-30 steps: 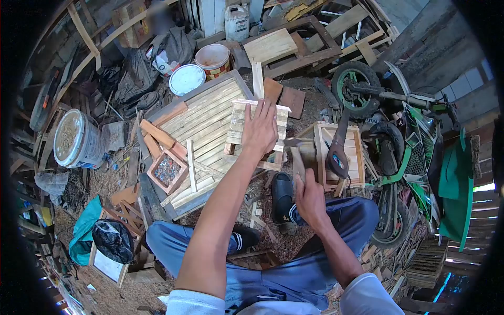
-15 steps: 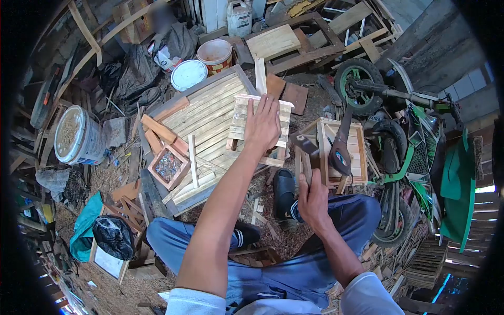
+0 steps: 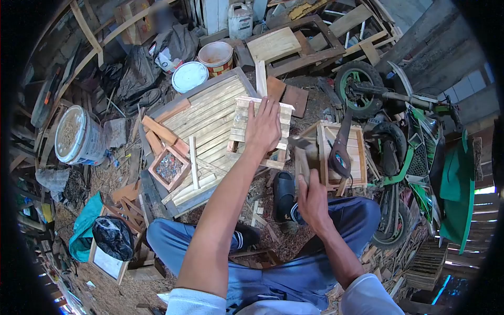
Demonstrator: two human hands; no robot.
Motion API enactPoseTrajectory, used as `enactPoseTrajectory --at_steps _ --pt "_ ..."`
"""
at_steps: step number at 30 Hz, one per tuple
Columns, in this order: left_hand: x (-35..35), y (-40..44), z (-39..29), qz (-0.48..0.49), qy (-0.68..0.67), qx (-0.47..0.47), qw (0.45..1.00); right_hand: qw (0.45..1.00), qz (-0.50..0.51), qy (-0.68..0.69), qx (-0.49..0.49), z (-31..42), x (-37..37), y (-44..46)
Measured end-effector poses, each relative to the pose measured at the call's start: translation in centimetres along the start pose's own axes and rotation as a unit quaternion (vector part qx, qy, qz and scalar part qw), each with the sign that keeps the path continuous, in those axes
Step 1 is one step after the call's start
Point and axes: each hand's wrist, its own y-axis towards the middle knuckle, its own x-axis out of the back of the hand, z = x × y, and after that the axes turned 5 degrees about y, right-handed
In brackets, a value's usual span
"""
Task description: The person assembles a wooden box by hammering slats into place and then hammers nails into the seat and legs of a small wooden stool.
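My left hand (image 3: 263,127) lies flat with its fingers stretched over the slats of a small wooden box (image 3: 239,124), which rests on the right part of a slatted wooden panel (image 3: 210,111). A gap shows near the box's lower end. My right hand (image 3: 313,202) is wrapped round the handle of a hammer (image 3: 302,160), whose blurred head is just right of the box. On the panel's left side sits a small wooden tray (image 3: 168,168) of nails, beside reddish wood blocks (image 3: 159,130).
A wooden crate (image 3: 324,157) with a handsaw (image 3: 341,147) on it stands at the right, before a green bike (image 3: 415,152). Buckets (image 3: 215,55) stand behind the panel, another bucket (image 3: 79,137) at the left. Wood scraps and shavings cover the floor.
The hammer has swung back and forth slightly beside the box in my right hand. My left hand has stayed on the slats. The whole view has shifted a little.
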Motion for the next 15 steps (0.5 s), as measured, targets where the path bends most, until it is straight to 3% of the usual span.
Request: enactPoseTrajectory --at_steps 5,8,10,13,15 --pt "0.1 0.0 0.0 -0.002 0.001 -0.001 1.0 0.996 -0.063 0.045 0.05 0.7 0.1 -0.8" --pt "-0.7 0.0 0.1 -0.039 0.006 -0.01 0.999 0.998 0.016 -0.054 -0.023 -2.4 -1.3 0.5" --pt "-0.9 0.0 0.1 -0.09 0.009 -0.017 0.996 0.999 0.002 -0.034 -0.004 -1.6 -0.6 0.7" --pt "-0.5 0.2 0.1 -0.003 0.002 -0.003 1.0 0.999 -0.023 -0.007 0.032 0.4 0.4 0.0" --pt "-0.7 0.0 0.0 -0.047 -0.01 -0.007 0.999 0.999 -0.026 0.01 0.028 0.4 0.2 -0.4"
